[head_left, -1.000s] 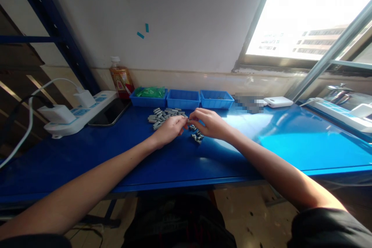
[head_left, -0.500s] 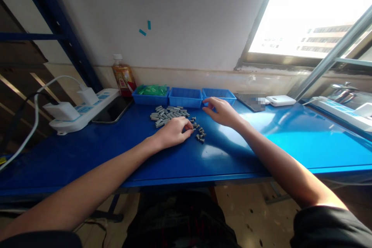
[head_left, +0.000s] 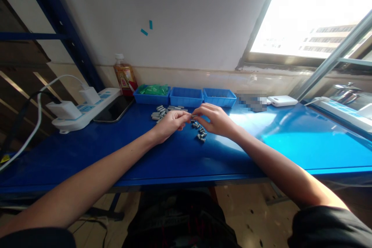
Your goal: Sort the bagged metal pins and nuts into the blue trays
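My left hand (head_left: 171, 124) and my right hand (head_left: 214, 119) meet at the fingertips over the blue table. A small metal screw (head_left: 193, 116) shows between them, pinched by the right fingers. The left fingers are pressed together near its end; what they hold is too small to make out. Several grey metal cylinders (head_left: 158, 114) lie behind and partly under the left hand. Several short screws (head_left: 201, 135) lie on the table just below the right hand's fingers.
Along the wall stand a blue bin (head_left: 152, 99) with green bags, a middle blue bin (head_left: 186, 102) and a right blue bin (head_left: 220, 102) with small parts. A phone (head_left: 113, 109), power strip (head_left: 68, 121) and bottle (head_left: 124, 77) are at left; a white device (head_left: 281, 101) is at right.
My right hand has moved from the right bin's front edge down and left to my left hand. The left hand has risen slightly from the table, and the fingertips now meet.
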Tool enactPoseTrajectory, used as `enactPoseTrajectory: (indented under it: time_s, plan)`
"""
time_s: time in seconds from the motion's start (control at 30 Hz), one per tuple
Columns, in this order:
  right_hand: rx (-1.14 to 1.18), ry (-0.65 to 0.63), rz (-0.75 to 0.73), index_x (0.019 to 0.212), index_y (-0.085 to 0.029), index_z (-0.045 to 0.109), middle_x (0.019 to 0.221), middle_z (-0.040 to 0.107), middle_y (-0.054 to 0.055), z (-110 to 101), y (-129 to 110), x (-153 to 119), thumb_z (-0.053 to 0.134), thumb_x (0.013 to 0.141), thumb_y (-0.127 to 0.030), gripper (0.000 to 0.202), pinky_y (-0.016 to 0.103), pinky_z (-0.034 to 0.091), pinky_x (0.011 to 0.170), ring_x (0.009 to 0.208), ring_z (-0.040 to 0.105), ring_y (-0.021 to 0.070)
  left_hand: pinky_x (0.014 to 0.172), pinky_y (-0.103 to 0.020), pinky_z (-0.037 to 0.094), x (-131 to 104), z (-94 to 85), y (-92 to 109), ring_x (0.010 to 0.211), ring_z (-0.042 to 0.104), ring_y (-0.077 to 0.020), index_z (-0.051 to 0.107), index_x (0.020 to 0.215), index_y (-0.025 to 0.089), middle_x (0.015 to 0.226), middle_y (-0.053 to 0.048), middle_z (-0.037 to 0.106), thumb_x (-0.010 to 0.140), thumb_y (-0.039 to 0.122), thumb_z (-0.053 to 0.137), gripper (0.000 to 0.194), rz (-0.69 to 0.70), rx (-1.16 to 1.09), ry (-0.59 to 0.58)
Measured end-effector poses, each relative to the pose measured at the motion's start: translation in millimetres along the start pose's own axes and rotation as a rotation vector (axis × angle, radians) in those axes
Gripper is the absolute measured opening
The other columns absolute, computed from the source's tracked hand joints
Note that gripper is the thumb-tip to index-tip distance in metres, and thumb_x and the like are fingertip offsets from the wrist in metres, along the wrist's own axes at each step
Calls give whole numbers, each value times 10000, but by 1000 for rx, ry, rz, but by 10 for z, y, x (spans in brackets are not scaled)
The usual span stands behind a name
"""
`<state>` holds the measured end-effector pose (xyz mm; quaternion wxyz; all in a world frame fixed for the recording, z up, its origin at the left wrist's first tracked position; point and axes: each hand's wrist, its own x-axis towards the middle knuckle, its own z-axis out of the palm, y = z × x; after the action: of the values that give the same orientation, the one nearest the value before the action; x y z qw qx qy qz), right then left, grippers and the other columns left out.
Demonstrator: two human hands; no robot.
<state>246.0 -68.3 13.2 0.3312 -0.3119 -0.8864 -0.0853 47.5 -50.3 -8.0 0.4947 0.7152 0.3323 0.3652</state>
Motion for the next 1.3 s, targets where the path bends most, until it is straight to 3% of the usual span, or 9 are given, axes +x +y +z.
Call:
enactPoseTrajectory:
  time_s: [0.17,0.3,0.47,0.63,0.87,0.97,1.1,1.2,1.3]
  plan:
    - [-348,157,412,1005,-170,640,905,683,99,-213,379,-29,425,950,-367,296,333,439,781,854,620,229,577,-230,402,-100,45,42,618,528,-122,654,1078,191,805,-13,623,844,344,610,282,233,536,-194]
    - [-479,-7,751,1155,-159,607,894,701,95,-340,666,-147,513,886,-406,378,348,440,710,839,634,276,671,-238,448,-162,101,98,733,602,-147,670,1018,199,953,-47,638,886,243,562,176,353,810,-323]
    - [-238,-141,523,1087,-193,642,840,689,51,-218,463,-125,517,888,-403,315,290,427,674,757,627,208,769,-287,465,-101,43,65,839,625,-200,662,919,173,928,-61,668,877,244,553,137,273,785,-175]
    - [-28,-135,173,1059,-194,623,889,677,57,37,15,-19,560,879,-344,243,284,430,732,822,617,193,636,-265,464,-8,-48,-6,697,599,-175,651,896,150,798,-44,670,874,469,524,344,94,416,23]
    - [-59,-37,130,919,-200,632,806,675,56,143,-103,-23,489,931,-339,200,291,409,732,759,598,182,575,-252,449,3,9,-44,584,548,-143,645,816,130,678,-25,617,874,632,402,561,17,202,60]
    - [-183,28,237,895,-195,644,845,684,78,28,68,3,436,950,-375,280,305,403,761,809,607,202,658,-282,479,-27,49,-47,661,591,-163,666,946,134,809,-56,656,924,502,397,457,79,321,27]
    - [-498,123,631,918,-162,659,904,684,148,-190,470,-49,388,953,-443,392,355,407,737,867,615,280,821,-319,472,-70,70,-44,894,616,-210,646,1106,169,1021,-87,638,896,294,497,285,273,698,-89]
    - [-533,31,805,972,-150,665,895,691,164,-268,649,-137,419,926,-496,427,364,417,683,835,629,310,770,-310,485,-79,72,-40,846,622,-206,647,1038,181,971,-70,638,884,300,537,224,257,773,-121]
    - [-430,-69,788,992,-187,672,834,700,108,-207,562,-146,429,917,-510,411,330,410,632,798,642,284,735,-306,487,-76,77,-34,805,621,-205,633,915,180,918,-56,639,850,332,599,169,246,796,-113]
